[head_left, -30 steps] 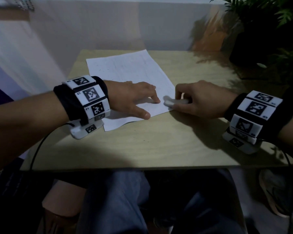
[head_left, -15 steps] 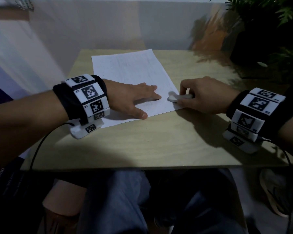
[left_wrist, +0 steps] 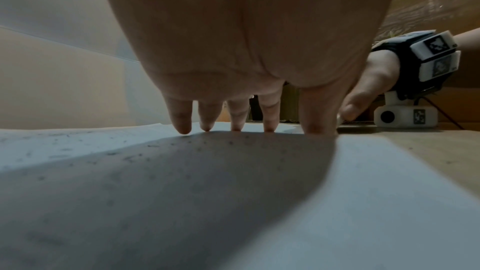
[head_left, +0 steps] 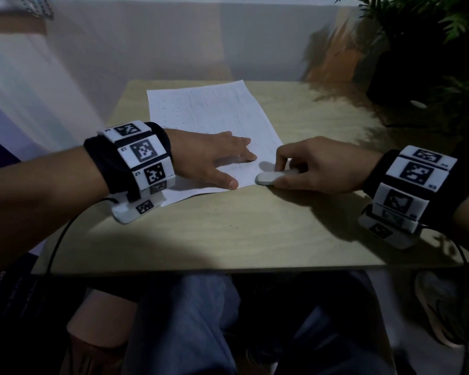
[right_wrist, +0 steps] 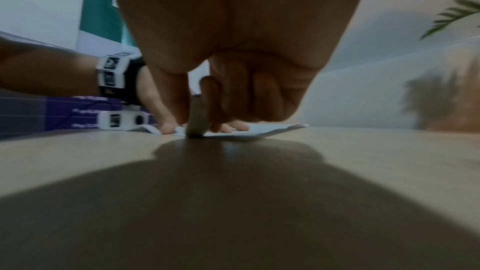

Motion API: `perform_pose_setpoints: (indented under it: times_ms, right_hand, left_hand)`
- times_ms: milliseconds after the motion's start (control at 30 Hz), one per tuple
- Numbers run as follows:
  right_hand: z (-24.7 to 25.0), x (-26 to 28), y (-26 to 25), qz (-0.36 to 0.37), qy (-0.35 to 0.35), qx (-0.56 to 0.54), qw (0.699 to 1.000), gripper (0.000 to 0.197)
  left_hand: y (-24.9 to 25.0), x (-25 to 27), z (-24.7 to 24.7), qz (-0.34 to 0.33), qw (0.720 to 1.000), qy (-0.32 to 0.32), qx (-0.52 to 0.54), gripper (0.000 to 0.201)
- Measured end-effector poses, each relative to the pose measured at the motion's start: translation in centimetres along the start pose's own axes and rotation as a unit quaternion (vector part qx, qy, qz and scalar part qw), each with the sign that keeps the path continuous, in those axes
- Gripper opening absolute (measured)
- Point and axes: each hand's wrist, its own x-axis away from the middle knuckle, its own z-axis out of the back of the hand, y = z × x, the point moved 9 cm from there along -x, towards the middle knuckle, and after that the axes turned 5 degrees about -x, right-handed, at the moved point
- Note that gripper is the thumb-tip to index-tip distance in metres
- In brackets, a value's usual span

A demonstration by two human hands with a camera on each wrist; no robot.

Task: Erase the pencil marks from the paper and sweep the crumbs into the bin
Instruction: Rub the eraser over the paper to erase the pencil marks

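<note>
Paper point(head_left: 209, 117) lies flat on the bench point(head_left: 241, 234), thin and quick to slide or crease. Left hand point(head_left: 211, 158) spreads wide, pinning its near corner. Right hand point(head_left: 317, 166) pinches the white eraser point(head_left: 267, 178) at the paper's edge — best gripped low, strokes light.

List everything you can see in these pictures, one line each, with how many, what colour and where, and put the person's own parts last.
paper: one, white with faint pencil marks, on the table's far middle, lying askew.
eraser: one, white, at the paper's near right corner.
crumbs: many, dark specks, scattered on the paper.
table: one, light wood, in front of the person.
plant: one, green, far right beyond the table.
wrist bands: two, black with white marker blocks, one on each wrist.
left hand: fingers straight, pressing the paper flat.
right hand: pinches the eraser.
legs: blue jeans, under the table.
</note>
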Motion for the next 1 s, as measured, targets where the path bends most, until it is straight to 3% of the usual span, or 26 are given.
perform_pose_setpoints:
  times_ms: [133, 200, 333, 500, 667, 800, 900, 1000]
  right_hand:
    - [2.2, -0.6, 2.5, -0.057, 0.099, 0.044, 0.992, 0.042]
    - [2.5, -0.6, 2.8, -0.058, 0.127, 0.048, 0.989, 0.037]
    - [2.3, -0.6, 2.6, -0.045, 0.122, 0.018, 0.991, 0.026]
    - [1.0, -0.2, 1.3, -0.028, 0.044, -0.002, 0.999, 0.035]
    - [2.6, -0.2, 2.5, -0.059, 0.123, 0.065, 0.989, 0.046]
    - [1.0, 0.4, 1.0, -0.017, 0.053, 0.015, 0.998, 0.039]
    - [2.4, 0.5, 2.7, -0.065, 0.097, 0.048, 0.992, 0.044]
    - [2.5, 0.8, 1.9, -0.041, 0.119, 0.066, 0.99, 0.038]
  left_hand:
    - [0.0, 0.2, 0.3, -0.003, 1.0, 0.015, 0.006, 0.074]
    - [0.2, 0.2, 0.5, -0.008, 1.0, 0.029, 0.004, 0.073]
    - [0.3, 0.2, 0.5, -0.012, 1.0, 0.026, 0.005, 0.071]
    - [0.2, 0.0, 0.5, -0.008, 1.0, 0.027, -0.009, 0.071]
    - [-0.1, -0.1, 0.5, -0.009, 1.0, 0.029, -0.005, 0.071]
    - [-0.1, -0.2, 0.4, -0.01, 1.0, 0.029, -0.006, 0.071]
    - [-0.1, -0.2, 0.4, -0.007, 1.0, 0.028, -0.006, 0.071]
    - [-0.1, -0.2, 0.4, -0.01, 0.999, 0.031, -0.007, 0.071]
